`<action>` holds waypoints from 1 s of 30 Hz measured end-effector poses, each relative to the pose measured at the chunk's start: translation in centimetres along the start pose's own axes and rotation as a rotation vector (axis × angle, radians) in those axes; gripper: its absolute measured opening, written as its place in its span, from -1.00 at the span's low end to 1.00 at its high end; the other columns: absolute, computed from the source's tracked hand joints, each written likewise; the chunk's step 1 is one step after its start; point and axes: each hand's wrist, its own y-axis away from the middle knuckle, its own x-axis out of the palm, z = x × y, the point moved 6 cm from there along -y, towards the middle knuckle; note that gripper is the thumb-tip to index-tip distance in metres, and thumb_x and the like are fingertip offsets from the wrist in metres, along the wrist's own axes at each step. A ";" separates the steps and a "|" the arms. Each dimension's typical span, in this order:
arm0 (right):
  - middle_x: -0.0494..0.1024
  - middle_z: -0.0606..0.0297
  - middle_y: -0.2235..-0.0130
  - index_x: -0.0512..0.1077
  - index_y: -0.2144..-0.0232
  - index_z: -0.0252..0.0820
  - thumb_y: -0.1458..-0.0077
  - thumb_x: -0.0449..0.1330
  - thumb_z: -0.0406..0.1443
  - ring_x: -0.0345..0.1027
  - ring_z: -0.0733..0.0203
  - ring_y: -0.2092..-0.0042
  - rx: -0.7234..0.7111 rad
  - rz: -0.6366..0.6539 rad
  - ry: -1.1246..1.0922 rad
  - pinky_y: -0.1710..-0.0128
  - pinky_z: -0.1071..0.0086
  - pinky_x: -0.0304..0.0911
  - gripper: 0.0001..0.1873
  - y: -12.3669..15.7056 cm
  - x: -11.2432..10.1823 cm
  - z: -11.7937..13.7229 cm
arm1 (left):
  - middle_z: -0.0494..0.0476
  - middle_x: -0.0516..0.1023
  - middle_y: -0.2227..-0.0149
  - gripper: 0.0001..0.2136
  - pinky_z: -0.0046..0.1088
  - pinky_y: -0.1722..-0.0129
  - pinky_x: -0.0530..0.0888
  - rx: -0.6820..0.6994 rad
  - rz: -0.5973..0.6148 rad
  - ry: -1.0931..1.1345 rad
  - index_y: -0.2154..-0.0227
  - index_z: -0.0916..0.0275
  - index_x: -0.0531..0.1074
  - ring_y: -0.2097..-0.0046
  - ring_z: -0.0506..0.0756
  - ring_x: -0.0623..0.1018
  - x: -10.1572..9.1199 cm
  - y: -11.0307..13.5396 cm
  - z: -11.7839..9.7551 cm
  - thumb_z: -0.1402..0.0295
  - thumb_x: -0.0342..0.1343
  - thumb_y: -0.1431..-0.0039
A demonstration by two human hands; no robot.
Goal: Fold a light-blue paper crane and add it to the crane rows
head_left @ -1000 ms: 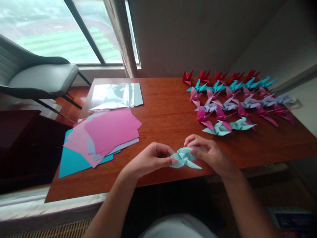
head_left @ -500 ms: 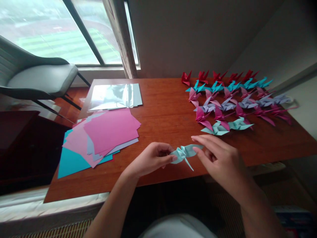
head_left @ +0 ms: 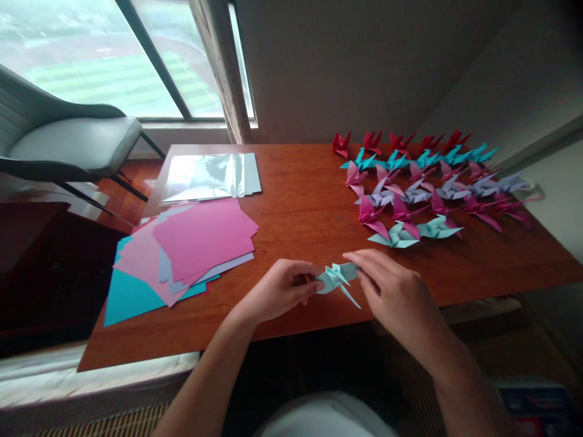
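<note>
Right hand (head_left: 396, 291) now closed on pale-blue paper crane (head_left: 337, 278), left hand (head_left: 280, 290) pinching.

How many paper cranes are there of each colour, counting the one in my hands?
Red cranes: 5
Teal cranes: 5
Pink cranes: 5
Lavender cranes: 5
Magenta cranes: 5
Pale aqua cranes: 3, counting the held crane
Total: 28
The far right ends of the rows blur, so those counts are a best read.

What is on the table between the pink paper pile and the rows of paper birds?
Nothing: the head view shows bare table between paper pile and paper birds.
</note>
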 end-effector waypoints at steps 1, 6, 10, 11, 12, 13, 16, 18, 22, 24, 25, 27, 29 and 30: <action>0.61 0.13 -0.04 0.47 -0.06 -0.18 -0.25 0.01 -0.50 0.55 0.04 0.02 0.004 0.006 0.032 0.01 0.20 0.43 -0.59 0.1 0.1 0.1 | -0.02 0.45 0.53 -0.83 -0.59 0.49 0.32 0.011 -0.010 -0.023 0.31 0.31 0.55 0.50 -0.05 0.41 0.0 0.0 0.0 0.31 0.16 -0.27; 0.65 0.16 0.06 0.50 0.02 -0.14 -0.25 0.04 -0.48 0.56 0.06 0.09 0.016 0.046 0.053 0.07 0.25 0.40 -0.65 0.1 0.8 0.3 | 0.04 0.53 0.43 -0.87 -0.57 0.45 0.39 0.062 -0.125 -0.093 0.23 0.30 0.56 0.48 -0.04 0.44 -0.3 0.1 0.0 0.41 0.14 -0.23; 0.64 0.16 0.12 0.50 0.09 -0.15 -0.27 0.07 -0.41 0.56 0.07 0.13 0.028 0.056 -0.008 0.12 0.27 0.37 -0.74 -0.3 1.2 0.1 | 0.13 0.60 0.31 -0.83 -0.52 0.40 0.47 0.103 -0.220 -0.037 0.18 0.30 0.55 0.45 -0.02 0.52 -0.6 0.4 -0.2 0.45 0.12 -0.21; 0.64 0.16 0.13 0.50 0.09 -0.15 -0.27 0.07 -0.41 0.55 0.07 0.14 0.030 0.066 -0.024 0.13 0.28 0.36 -0.75 -0.4 1.3 0.1 | 0.14 0.61 0.29 -0.83 -0.51 0.37 0.50 0.115 -0.230 -0.013 0.18 0.30 0.55 0.42 0.00 0.55 -0.6 0.5 -0.3 0.46 0.12 -0.20; 0.64 0.16 0.14 0.49 0.10 -0.14 -0.27 0.08 -0.41 0.55 0.08 0.15 0.034 0.077 -0.040 0.14 0.29 0.35 -0.76 -0.5 1.4 0.1 | 0.15 0.62 0.28 -0.83 -0.50 0.35 0.51 0.127 -0.235 0.005 0.18 0.30 0.55 0.38 0.02 0.58 -0.6 0.5 -0.4 0.47 0.12 -0.19; 0.63 0.17 0.15 0.49 0.10 -0.14 -0.26 0.08 -0.41 0.55 0.08 0.16 0.040 0.087 -0.055 0.15 0.30 0.35 -0.76 -0.5 1.5 0.0 | 0.16 0.63 0.27 -0.83 -0.49 0.34 0.52 0.134 -0.239 0.013 0.18 0.30 0.55 0.35 0.04 0.60 -0.6 0.6 -0.5 0.47 0.13 -0.19; 0.63 0.18 0.17 0.49 0.12 -0.14 -0.22 0.11 -0.44 0.54 0.09 0.16 0.064 0.100 -0.092 0.17 0.31 0.34 -0.75 -0.6 1.6 -0.1 | 0.18 0.64 0.27 -0.83 -0.51 0.35 0.52 0.143 -0.258 -0.006 0.16 0.30 0.55 0.30 0.06 0.61 -0.8 0.7 -0.7 0.46 0.13 -0.21; 0.63 0.19 0.16 0.50 0.12 -0.14 -0.20 0.12 -0.46 0.54 0.09 0.16 0.074 0.106 -0.112 0.17 0.31 0.33 -0.75 -0.6 1.6 -0.1 | 0.19 0.64 0.25 -0.83 -0.49 0.32 0.52 0.148 -0.265 -0.023 0.14 0.30 0.55 0.28 0.07 0.61 -0.8 0.7 -0.7 0.43 0.14 -0.23; 0.64 0.17 0.15 0.50 0.12 -0.17 -0.20 0.14 -0.44 0.55 0.06 0.15 0.082 0.112 -0.131 0.17 0.29 0.35 -0.76 -0.6 1.6 -0.2 | 0.19 0.65 0.25 -0.81 -0.48 0.29 0.54 0.167 -0.244 -0.065 0.11 0.30 0.53 0.27 0.07 0.61 -0.5 0.8 -0.7 0.41 0.15 -0.24; 0.65 0.16 0.14 0.51 0.12 -0.16 -0.21 0.14 -0.43 0.56 0.06 0.14 0.084 0.115 -0.137 0.16 0.28 0.35 -0.77 -0.6 1.7 -0.3 | 0.18 0.64 0.25 -0.81 -0.48 0.28 0.54 0.169 -0.234 -0.080 0.11 0.30 0.53 0.26 0.07 0.61 -0.4 0.8 -0.6 0.41 0.16 -0.23; 0.65 0.16 0.14 0.51 0.13 -0.16 -0.21 0.14 -0.44 0.56 0.06 0.14 0.086 0.118 -0.141 0.16 0.28 0.36 -0.77 -0.6 1.7 -0.3 | 0.18 0.64 0.25 -0.81 -0.48 0.28 0.54 0.168 -0.231 -0.082 0.12 0.30 0.53 0.26 0.07 0.61 -0.4 0.8 -0.6 0.42 0.16 -0.23; 0.65 0.17 0.15 0.51 0.13 -0.15 -0.20 0.14 -0.44 0.56 0.06 0.15 0.096 0.126 -0.157 0.16 0.28 0.37 -0.76 -0.6 1.8 -0.3 | 0.17 0.64 0.25 -0.82 -0.48 0.26 0.54 0.167 -0.223 -0.076 0.12 0.30 0.53 0.27 0.06 0.61 -0.4 0.8 -0.6 0.42 0.16 -0.23; 0.65 0.16 0.14 0.51 0.12 -0.15 -0.20 0.13 -0.43 0.56 0.08 0.18 0.108 0.129 -0.193 0.16 0.27 0.38 -0.76 -0.6 1.8 -0.4 | 0.17 0.64 0.25 -0.82 -0.47 0.25 0.54 0.171 -0.227 -0.056 0.13 0.30 0.53 0.27 0.05 0.60 -0.4 0.8 -0.6 0.42 0.18 -0.22; 0.65 0.16 0.14 0.50 0.12 -0.15 -0.21 0.13 -0.42 0.56 0.08 0.18 0.112 0.125 -0.221 0.16 0.26 0.38 -0.76 -0.6 1.8 -0.3 | 0.17 0.63 0.25 -0.82 -0.47 0.25 0.54 0.170 -0.231 -0.036 0.14 0.30 0.53 0.27 0.05 0.59 -0.4 0.8 -0.6 0.41 0.20 -0.21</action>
